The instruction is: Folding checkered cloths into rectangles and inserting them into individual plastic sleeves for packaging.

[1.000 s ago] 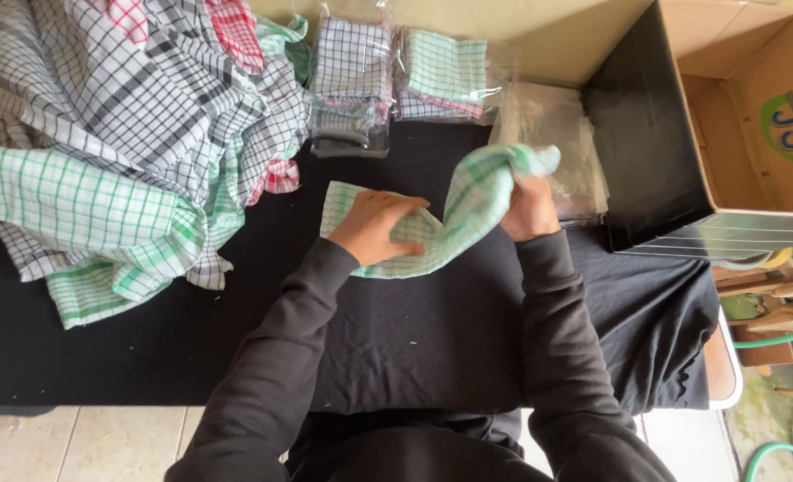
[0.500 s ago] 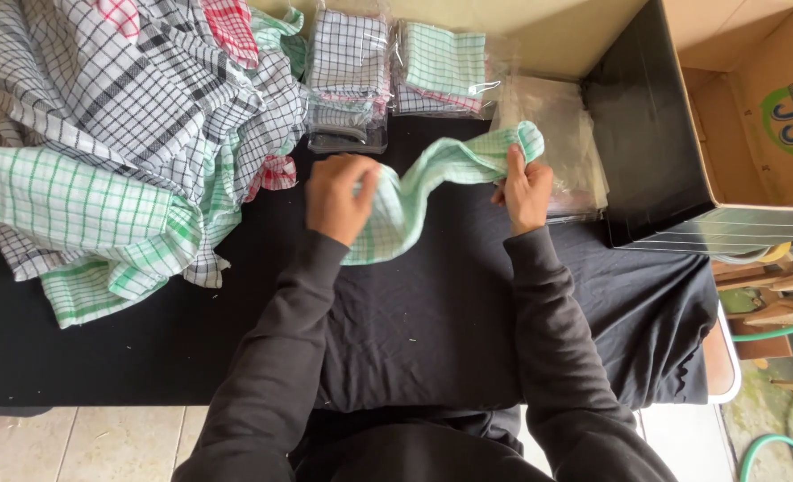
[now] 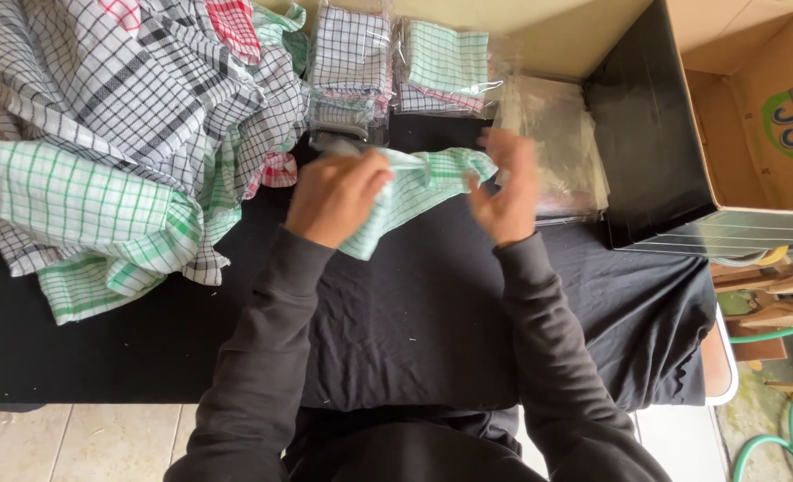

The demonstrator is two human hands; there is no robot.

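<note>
Head cam: left hand (image 3: 336,198) grips the green checked cloth (image 3: 414,183) over the black table (image 3: 396,330); right hand (image 3: 506,189) is open, blurry, barely touching. One-handed like that, the fold could flop apart.

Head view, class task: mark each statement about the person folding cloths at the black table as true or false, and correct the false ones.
1. The left hand grips a green checked cloth. True.
2. The right hand rests flat on the cardboard box. False: it is raised at the cloth's right end, blurred, well left of the box.
3. A loose pile of checked cloths lies to the person's left. True.
4. The table cover is white. False: it is black.
5. Bagged folded cloths sit at the far edge of the table. True.
6. The box holds folded cloths. False: its visible inside shows none.
</note>
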